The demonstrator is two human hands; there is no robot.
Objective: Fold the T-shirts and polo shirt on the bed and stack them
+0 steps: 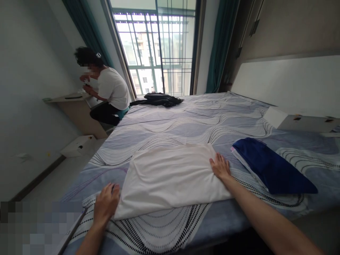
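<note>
A white cloth garment [172,177], folded into a wide rectangle with light wrinkles, lies flat on the bed. My right hand [221,166] rests on its right edge, palm down and fingers spread. Beside its lower left corner is my left hand [107,202], with loosely bent fingers and nothing plainly held; whether it touches the cloth I cannot tell. To the right of my right hand lies a folded dark blue garment [268,164] with a pale edge.
The bed [183,122] has a grey-blue patterned sheet. A black garment [159,100] lies at its far edge. On the right is a white box [305,122] by the headboard. A person [111,86] sits at a small desk [71,109]; another white box [79,146] stands on the floor.
</note>
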